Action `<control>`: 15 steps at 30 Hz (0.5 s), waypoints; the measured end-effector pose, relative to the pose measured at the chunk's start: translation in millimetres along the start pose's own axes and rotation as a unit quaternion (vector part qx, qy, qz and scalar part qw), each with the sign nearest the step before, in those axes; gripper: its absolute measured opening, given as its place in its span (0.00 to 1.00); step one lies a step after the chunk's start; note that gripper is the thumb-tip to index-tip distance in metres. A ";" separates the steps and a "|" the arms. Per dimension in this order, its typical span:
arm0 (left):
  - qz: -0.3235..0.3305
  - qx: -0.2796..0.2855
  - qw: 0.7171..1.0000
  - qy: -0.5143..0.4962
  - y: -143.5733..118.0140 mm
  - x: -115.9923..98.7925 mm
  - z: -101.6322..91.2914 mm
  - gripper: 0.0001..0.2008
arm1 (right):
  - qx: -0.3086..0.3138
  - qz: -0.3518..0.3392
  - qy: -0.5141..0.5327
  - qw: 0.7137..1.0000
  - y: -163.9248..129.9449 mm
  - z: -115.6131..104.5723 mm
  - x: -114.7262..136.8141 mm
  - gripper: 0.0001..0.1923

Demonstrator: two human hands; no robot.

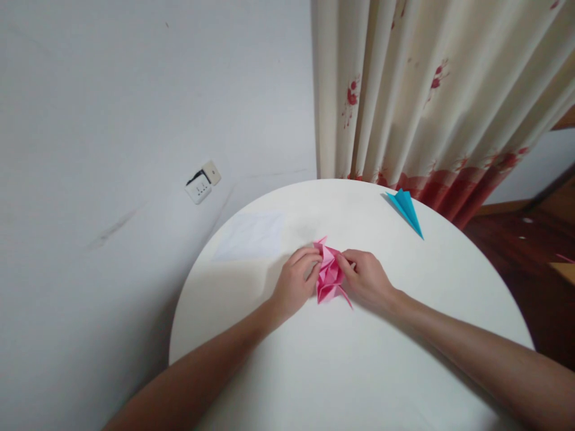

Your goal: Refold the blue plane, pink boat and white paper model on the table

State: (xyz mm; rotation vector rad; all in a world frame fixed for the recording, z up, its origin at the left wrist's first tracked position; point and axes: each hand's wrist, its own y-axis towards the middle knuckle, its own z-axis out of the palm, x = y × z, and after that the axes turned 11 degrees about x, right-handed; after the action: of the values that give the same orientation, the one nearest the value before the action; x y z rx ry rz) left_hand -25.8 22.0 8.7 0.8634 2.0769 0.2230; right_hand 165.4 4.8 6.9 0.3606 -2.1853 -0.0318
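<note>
A pink folded paper piece (330, 272), with pointed corners and several creased flaps, is between my two hands over the middle of the table. My left hand (297, 276) grips its left side, fingers curled over the paper's edge. On the other side, my right hand (366, 275) pinches the paper's right edge between thumb and fingers. One thin pink point sticks out toward me below the right hand. The fingers cover parts of both side edges, so the folds there are hidden.
A round white table (278, 383) carries a blue paper plane (405, 212) at the back right and a white paper sheet (249, 235) at the back left. Behind stand a white wall with a socket (199, 189) and a patterned curtain (404, 90).
</note>
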 end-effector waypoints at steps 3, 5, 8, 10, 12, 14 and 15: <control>-0.064 -0.022 0.995 -0.070 -1.0 0.5 1.4 0.05 | -0.026 0.031 0.059 0.997 2.1 0.6 -1.6 0.23; -0.115 -0.045 0.981 -0.150 -1.1 2.4 2.5 0.04 | -0.053 0.037 0.120 0.991 5.0 -0.8 -2.6 0.23; -0.167 -0.081 0.946 -0.266 -0.2 6.1 4.0 0.07 | -0.087 0.054 0.223 0.969 9.1 -3.9 -3.9 0.23; -0.191 -0.095 0.920 -0.328 0.6 7.8 5.3 0.09 | -0.097 0.067 0.309 0.944 10.6 -4.4 -4.8 0.21; -0.207 -0.104 0.898 -0.375 1.0 9.0 7.1 0.13 | -0.104 0.072 0.381 0.916 11.2 -3.0 -5.3 0.19; -0.206 -0.113 0.893 -0.384 0.7 10.0 8.9 0.15 | -0.106 0.072 0.419 0.899 11.3 -0.4 -5.4 0.18; -0.202 -0.117 0.899 -0.371 0.3 10.6 9.5 0.14 | -0.103 0.074 0.428 0.895 11.3 1.0 -5.5 0.18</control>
State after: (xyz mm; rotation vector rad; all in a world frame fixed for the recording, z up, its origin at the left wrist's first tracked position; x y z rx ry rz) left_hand -22.5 27.7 -3.9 0.2743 1.4171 -0.0800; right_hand 165.0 17.0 3.7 0.0520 -1.3075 -0.0147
